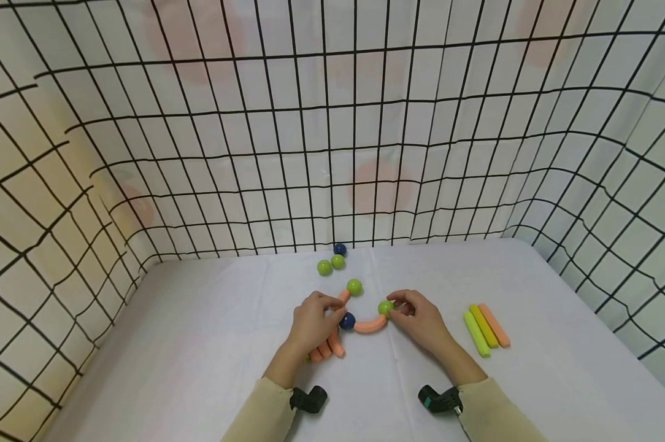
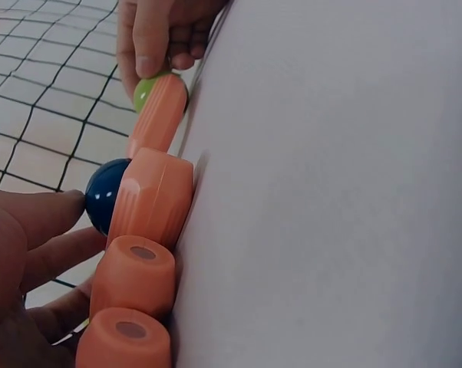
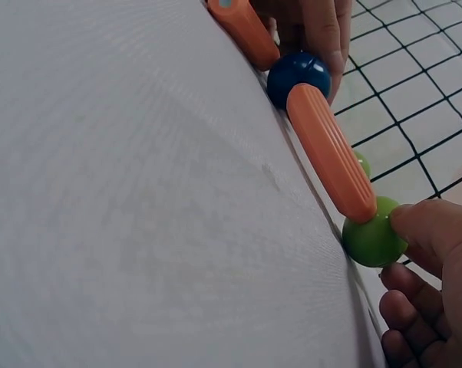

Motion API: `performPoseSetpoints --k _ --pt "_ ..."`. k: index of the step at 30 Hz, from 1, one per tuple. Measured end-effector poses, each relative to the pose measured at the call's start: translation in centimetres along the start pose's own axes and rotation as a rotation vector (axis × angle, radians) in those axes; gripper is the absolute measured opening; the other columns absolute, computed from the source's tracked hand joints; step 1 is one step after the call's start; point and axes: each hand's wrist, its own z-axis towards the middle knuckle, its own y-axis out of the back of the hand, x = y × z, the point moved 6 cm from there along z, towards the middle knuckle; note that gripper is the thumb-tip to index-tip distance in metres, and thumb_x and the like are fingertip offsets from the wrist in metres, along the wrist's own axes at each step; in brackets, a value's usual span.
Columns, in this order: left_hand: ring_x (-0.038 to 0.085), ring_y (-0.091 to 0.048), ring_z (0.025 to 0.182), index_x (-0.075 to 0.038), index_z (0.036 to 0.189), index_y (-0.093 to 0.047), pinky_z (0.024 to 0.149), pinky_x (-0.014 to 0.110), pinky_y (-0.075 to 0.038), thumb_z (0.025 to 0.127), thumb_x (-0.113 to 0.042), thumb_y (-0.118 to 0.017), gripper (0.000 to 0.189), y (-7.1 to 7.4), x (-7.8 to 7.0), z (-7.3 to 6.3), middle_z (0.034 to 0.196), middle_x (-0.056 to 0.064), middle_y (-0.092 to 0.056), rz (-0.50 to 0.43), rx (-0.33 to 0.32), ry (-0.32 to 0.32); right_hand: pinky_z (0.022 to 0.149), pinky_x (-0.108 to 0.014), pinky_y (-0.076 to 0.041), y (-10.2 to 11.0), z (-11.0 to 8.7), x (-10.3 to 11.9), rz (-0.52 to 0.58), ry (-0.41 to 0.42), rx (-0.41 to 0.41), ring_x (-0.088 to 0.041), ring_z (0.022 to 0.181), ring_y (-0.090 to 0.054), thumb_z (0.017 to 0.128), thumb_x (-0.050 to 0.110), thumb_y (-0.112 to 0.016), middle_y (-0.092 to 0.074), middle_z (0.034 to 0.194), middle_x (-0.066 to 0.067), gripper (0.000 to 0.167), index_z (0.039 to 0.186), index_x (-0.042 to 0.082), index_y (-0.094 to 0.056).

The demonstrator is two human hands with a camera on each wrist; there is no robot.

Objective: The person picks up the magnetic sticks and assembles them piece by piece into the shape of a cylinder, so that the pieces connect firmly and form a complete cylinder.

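My left hand (image 1: 312, 320) pinches a dark blue ball (image 1: 346, 321) between thumb and fingers. My right hand (image 1: 419, 316) pinches a green ball (image 1: 386, 308) with thumb and forefinger. A curved orange rod (image 1: 370, 325) spans from the blue ball to that green ball, its ends against both. Another orange rod (image 1: 344, 296) reaches from near the left fingers to a second green ball (image 1: 354, 286); its lower end is hidden. Several orange rods (image 2: 133, 277) lie side by side under and beside the left hand, partly covered by it.
Two green balls (image 1: 324, 267) and a dark blue ball (image 1: 340, 249) sit at the back of the white table (image 1: 211, 344). Right of the right hand lie a light green rod (image 1: 476, 333), a yellow rod (image 1: 484, 326) and a straight orange rod (image 1: 494, 325). Black-grid cloth walls surround the table.
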Motion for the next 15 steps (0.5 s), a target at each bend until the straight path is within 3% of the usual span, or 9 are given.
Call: performPoseSetpoints --k 7,15 --pt "0.025 -0.062 0.107 -0.018 0.106 -0.078 0.102 0.057 -0.032 0.092 -0.035 -0.071 0.023 -0.1 -0.2 0.0 0.105 0.001 -0.067 0.012 0.001 0.011 0.069 -0.021 -0.046 0.3 0.2 0.2 -0.036 0.052 -0.053 -0.012 0.079 -0.053 0.088 0.016 -0.076 -0.064 0.096 -0.003 0.028 0.114 0.013 -0.068" --pt "0.019 -0.066 0.103 -0.019 0.1 -0.078 0.107 0.055 -0.025 0.092 -0.028 -0.072 0.013 -0.6 -0.7 0.1 0.097 -0.006 -0.075 -0.023 0.036 0.018 0.068 -0.021 -0.044 0.2 1.0 0.0 -0.061 -0.01 -0.066 -0.012 0.078 -0.055 0.089 0.018 -0.074 -0.066 0.093 -0.004 0.029 0.116 0.012 -0.067"
